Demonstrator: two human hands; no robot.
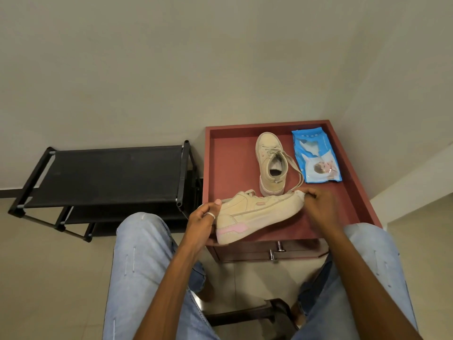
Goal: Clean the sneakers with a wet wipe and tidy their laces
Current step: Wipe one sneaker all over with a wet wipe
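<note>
Clearly mid-clean, the near sneaker (pixel 255 212) lies at the front edge of the cabinet (pixel 353 187), tipped so its sole faces the person. Its heel is to the left and its toe to the right and slightly farther off, so its long axis runs across the view. The left hand (pixel 201 222) grips the heel, and the right hand (pixel 318 202) pinches a wipe (pixel 299 193) against the toe. The far sneaker (pixel 269 165) stands upright behind, toe pointing away. Its lace (pixel 297 177) trails loose beside the pack (pixel 316 155), so its tidying seems still to do.
</note>
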